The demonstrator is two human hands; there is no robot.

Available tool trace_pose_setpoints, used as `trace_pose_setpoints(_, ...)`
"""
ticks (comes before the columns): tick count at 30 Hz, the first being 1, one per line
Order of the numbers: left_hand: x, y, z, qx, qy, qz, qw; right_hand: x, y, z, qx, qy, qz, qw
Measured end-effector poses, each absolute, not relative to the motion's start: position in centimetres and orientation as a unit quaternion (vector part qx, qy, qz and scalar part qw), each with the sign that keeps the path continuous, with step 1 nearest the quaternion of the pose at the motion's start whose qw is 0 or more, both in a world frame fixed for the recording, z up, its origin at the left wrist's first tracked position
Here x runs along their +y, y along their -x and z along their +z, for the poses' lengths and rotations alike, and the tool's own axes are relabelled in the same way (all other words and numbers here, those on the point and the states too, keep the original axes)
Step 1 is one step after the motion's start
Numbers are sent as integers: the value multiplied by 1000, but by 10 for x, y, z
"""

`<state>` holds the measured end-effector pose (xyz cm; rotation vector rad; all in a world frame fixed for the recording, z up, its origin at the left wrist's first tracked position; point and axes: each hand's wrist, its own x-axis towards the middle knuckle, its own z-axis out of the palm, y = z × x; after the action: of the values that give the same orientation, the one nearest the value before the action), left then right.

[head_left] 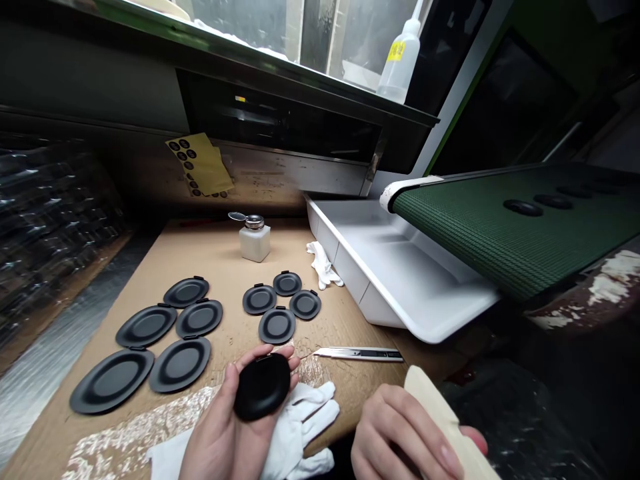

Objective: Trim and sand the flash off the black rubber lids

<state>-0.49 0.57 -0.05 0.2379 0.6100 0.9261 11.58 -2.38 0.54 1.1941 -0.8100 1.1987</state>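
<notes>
A glossy black round lid [262,388] lies in my left hand [220,427], which curls around it with the fingertips showing behind its far edge. In my right hand [400,433] is a flat cream-coloured piece with a soft-looking surface [434,399], gripped between fingers and thumb; its lower end leaves the view. White gloves [305,417] lie under and beside my left hand. Just beyond sits a snap-off utility knife [357,354]. Matt black round lids [277,325] with small tabs lie in two groups, one ahead and another group of lids [181,363] to the left.
A white tray [367,287] stands at the right, under the end of a green conveyor belt [480,227] carrying several black discs [523,207]. A pump bottle [255,241] with its cap raised and a crumpled white glove [323,265] rest on cardboard. A squeeze bottle [400,63] stands on the ledge.
</notes>
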Motion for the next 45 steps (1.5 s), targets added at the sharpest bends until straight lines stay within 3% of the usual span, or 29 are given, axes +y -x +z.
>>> trace_pose_setpoints(12, 5, 4, 3, 295, -115, 434, 843, -27, -114, -16, -351, -483, 503, 626)
trace_pose_setpoints(14, 5, 4, 4, 294, -114, 437, 842, -32, -120, -21, -407, -333, 485, 699)
trace_pose_setpoints(16, 5, 3, 4, 291, -114, 440, 842, -42, -130, -23, -455, -16, 466, 758)
trace_pose_setpoints(17, 5, 3, 5, 288, -115, 442, 842, -49, -136, -23, -456, 177, 460, 741)
trace_pose_setpoints(18, 4, 3, 5, 284, -115, 444, 842, -56, -143, -22, -441, 277, 461, 719)
trace_pose_setpoints(22, 2, 3, 3, 247, -112, 448, 852, -70, -164, -8, -422, 413, 472, 655)
trace_pose_setpoints(25, 0, 4, 3, 222, -114, 456, 854, -64, -164, 5, -556, 508, 359, 551)
trace_pose_setpoints(28, -2, 5, 5, 222, -106, 468, 849, -57, -155, 10, -752, 488, 159, 414)
trace_pose_setpoints(32, -3, 3, 5, 219, -107, 482, 842, -48, -151, 4, -829, 425, 64, 357)
trace_pose_setpoints(45, -4, 1, -2, 210, -114, 490, 838, -35, -157, 25, -872, 413, 57, 257)
